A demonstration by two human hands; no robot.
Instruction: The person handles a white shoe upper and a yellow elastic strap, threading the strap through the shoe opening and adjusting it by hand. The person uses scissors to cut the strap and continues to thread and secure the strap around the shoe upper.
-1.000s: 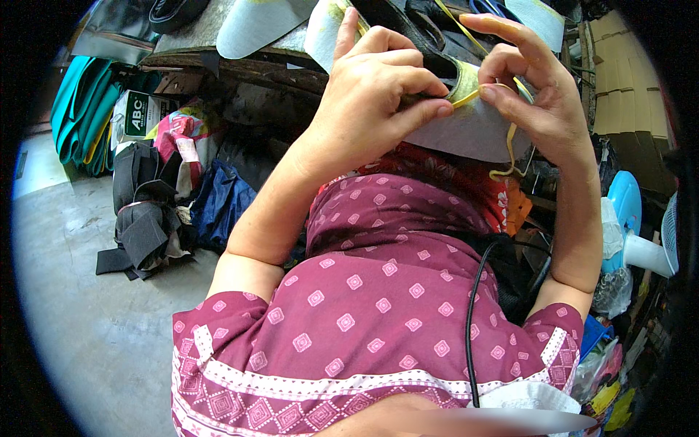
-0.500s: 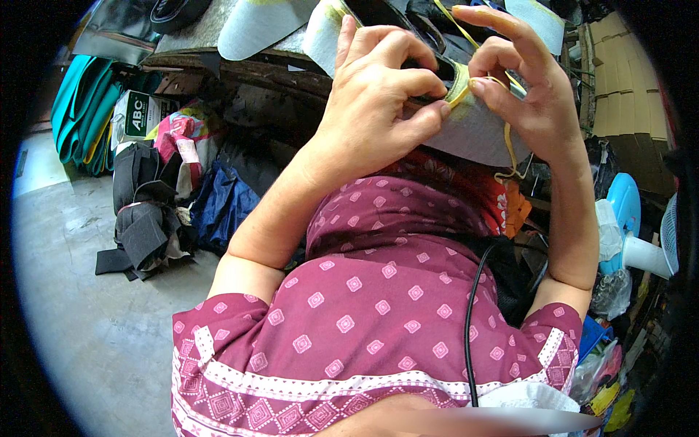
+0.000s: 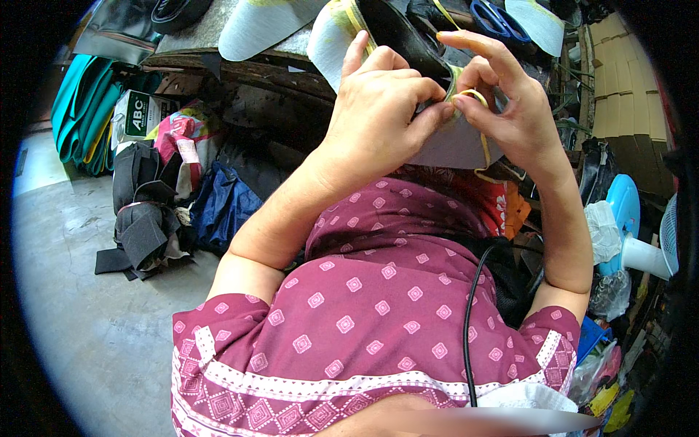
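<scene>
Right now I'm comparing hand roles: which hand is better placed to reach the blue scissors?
Probably the right hand: it is nearer the blue scissors, though it pinches the yellow strip. The left hand is farther off, gripping the yellow-edged black piece.

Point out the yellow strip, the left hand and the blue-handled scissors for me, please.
Yellow strip (image 3: 486, 146): head view, on its dangling length.
Left hand (image 3: 380, 103): head view, on the back of the hand.
Blue-handled scissors (image 3: 503, 22): head view, on the handles.
</scene>
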